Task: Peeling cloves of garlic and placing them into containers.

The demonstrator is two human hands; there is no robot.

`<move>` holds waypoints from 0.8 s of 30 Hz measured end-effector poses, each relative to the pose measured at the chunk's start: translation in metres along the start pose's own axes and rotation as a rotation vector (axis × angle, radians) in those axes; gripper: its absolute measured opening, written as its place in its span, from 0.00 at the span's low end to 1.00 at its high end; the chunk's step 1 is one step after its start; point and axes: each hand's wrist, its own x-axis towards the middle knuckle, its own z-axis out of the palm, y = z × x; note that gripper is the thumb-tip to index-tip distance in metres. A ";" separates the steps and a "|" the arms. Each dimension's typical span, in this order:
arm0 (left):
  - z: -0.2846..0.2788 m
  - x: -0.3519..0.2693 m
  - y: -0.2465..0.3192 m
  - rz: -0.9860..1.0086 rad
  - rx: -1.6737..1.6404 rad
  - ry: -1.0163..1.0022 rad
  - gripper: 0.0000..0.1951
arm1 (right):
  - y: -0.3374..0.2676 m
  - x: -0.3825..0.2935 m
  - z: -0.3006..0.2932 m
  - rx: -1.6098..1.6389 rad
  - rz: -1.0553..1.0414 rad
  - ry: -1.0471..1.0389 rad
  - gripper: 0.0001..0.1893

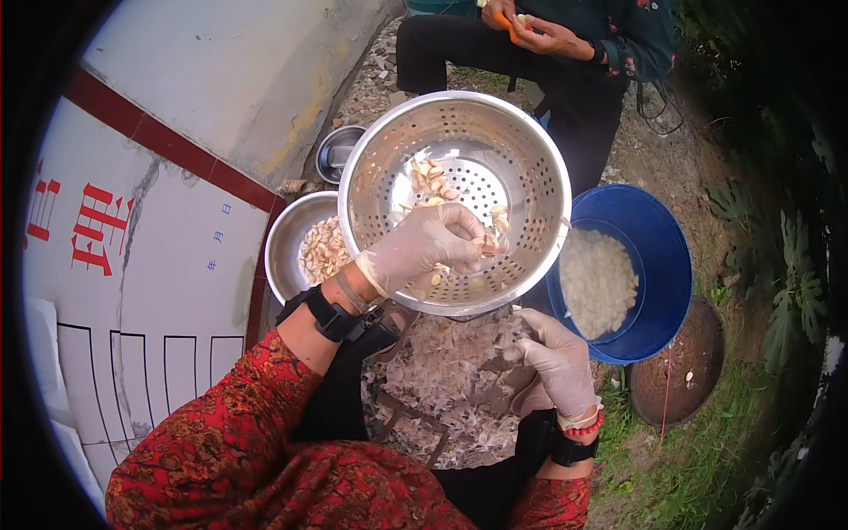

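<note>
A perforated stainless steel colander (540, 165) stands before me with loose garlic cloves (430, 180) in it. Inside it, my gloved left hand (434, 245) grips garlic cloves (489, 245) between thumb and fingers. My gloved right hand (553, 358) is below the colander's right part, above scattered garlic skins (450, 371); its fingers are bent, with a pale scrap by the fingertips, and whether it grips this I cannot tell. Left of the colander, a steel bowl (281, 248) holds unpeeled-looking cloves (324, 250). A blue bucket (662, 265) at the right contains pale peeled cloves in liquid (596, 285).
A co-worker's hands (543, 36) hold an orange-handled tool (507, 28) and a clove at the top. A small steel bowl (338, 154) lies by the wall (218, 86). A round brown lid or tray (676, 391) rests on grass beside the bucket.
</note>
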 end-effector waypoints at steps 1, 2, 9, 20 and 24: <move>0.006 -0.006 -0.001 -0.014 -0.096 -0.100 0.09 | -0.003 -0.002 -0.002 0.043 -0.025 -0.008 0.21; 0.011 -0.011 -0.003 -0.028 -0.190 -0.190 0.09 | -0.008 -0.003 -0.002 0.044 0.009 0.004 0.22; 0.035 -0.007 -0.017 -0.138 -0.308 -0.460 0.09 | 0.003 -0.004 -0.017 -0.098 -0.104 -0.038 0.21; 0.045 -0.005 -0.017 -0.110 -0.124 -0.481 0.07 | 0.005 -0.005 -0.016 -0.245 -0.103 -0.008 0.19; 0.047 -0.005 -0.021 -0.040 -0.088 -0.507 0.08 | 0.008 -0.005 -0.014 -0.284 -0.124 0.005 0.17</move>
